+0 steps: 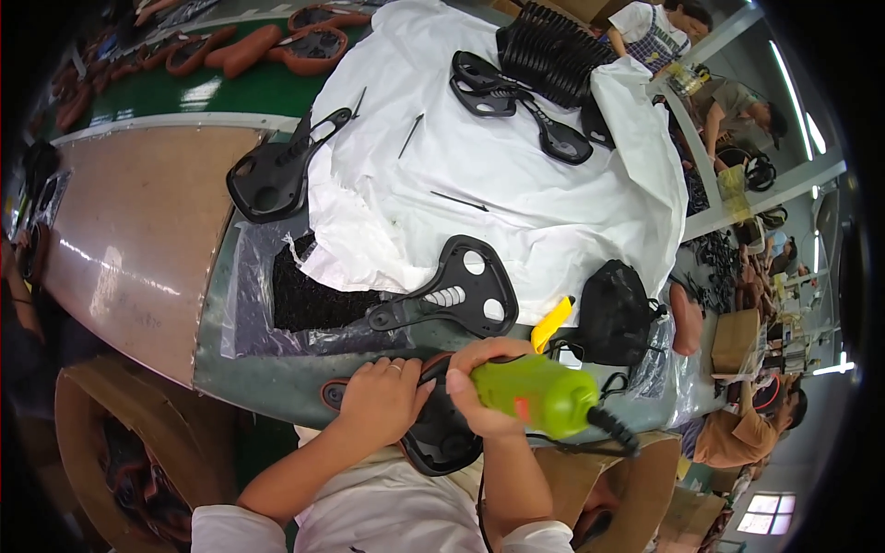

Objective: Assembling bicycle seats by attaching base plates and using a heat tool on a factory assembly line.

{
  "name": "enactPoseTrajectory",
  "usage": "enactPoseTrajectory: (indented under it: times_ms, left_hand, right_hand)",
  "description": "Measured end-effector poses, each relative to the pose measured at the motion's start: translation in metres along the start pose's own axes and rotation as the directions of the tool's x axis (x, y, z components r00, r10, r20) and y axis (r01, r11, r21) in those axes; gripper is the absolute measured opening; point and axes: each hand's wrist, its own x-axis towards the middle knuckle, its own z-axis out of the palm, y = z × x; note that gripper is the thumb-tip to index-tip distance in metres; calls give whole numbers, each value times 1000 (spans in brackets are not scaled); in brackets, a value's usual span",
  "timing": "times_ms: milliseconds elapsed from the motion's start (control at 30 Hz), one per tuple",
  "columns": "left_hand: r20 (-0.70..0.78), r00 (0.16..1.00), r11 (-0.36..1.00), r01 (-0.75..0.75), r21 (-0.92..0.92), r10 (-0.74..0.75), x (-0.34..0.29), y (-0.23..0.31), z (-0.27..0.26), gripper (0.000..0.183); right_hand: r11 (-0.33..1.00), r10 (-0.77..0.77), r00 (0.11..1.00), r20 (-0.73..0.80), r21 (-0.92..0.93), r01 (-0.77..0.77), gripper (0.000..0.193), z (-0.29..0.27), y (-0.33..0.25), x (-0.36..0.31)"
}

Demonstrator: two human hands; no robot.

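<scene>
Against my body at the table's front edge is a bicycle saddle (442,441), its black underside up and a reddish-brown rim showing. My left hand (385,398) grips it across the narrow part, fingers laid over the shell. My right hand (475,392) is closed round a lime-green corded power tool (539,394), held over the saddle's wide end. The tool's working tip is hidden behind my hand and cannot be made out. Just beyond lies a loose black saddle shell (470,309). A yellow-handled cutter (553,323) lies to its right.
White cloth (387,184) covers much of the table, bearing thin dark rods and a stack of black shells (548,55). Another shell (267,180) lies left, near a bag of small black pieces (318,300). A black bag (613,313) sits right. Cardboard boxes (83,415) flank me; co-workers sit at right.
</scene>
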Motion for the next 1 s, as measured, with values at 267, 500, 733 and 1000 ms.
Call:
enactPoseTrajectory:
  times_ms: [267, 500, 733, 1000]
  left_hand:
    - [195, 977, 996, 86, 19, -88, 2, 9, -9, 36]
    - [141, 942, 808, 334, -486, -304, 19, 51, 21, 45]
    - [252, 505, 549, -611, -570, 825, 17, 125, 51, 44]
    - [107, 991, 844, 124, -522, -80, 41, 16, -17, 15]
  right_hand:
    - [926, -166, 893, 418, 377, -4, 43, -33, -74, 4]
    - [564, -416, 892, -179, 719, 407, 54, -4, -105, -75]
    - [513, -739, 666, -105, 553, 656, 55, -12, -109, -81]
    - [809, -309, 890, -337, 399, 432, 46, -33, -74, -150]
